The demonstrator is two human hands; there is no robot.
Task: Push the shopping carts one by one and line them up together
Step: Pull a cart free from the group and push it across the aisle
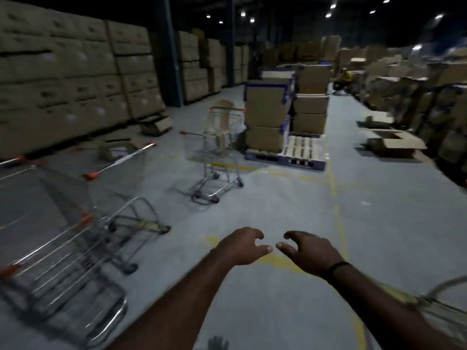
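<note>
Metal carts point(63, 236) sit tucked together at the left of the frame, likely the line being made. One lone cart point(217, 152) stands in the middle, beside stacked boxes point(267, 122). The left hand point(242, 246) and right hand point(308, 248) reach forward at the bottom, fingers loosely curled, holding nothing, probably ready for its handle.

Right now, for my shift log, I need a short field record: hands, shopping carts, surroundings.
left hand: empty, fingers loosely curled
right hand: empty, fingers loosely curled, black wristband
left carts: silver wire shopping carts with red handle ends, close together, blurred
lone cart: silver wire cart standing apart, beside the blue pallet
pallet load: stacked brown cardboard boxes
floor: grey, yellow line
</note>
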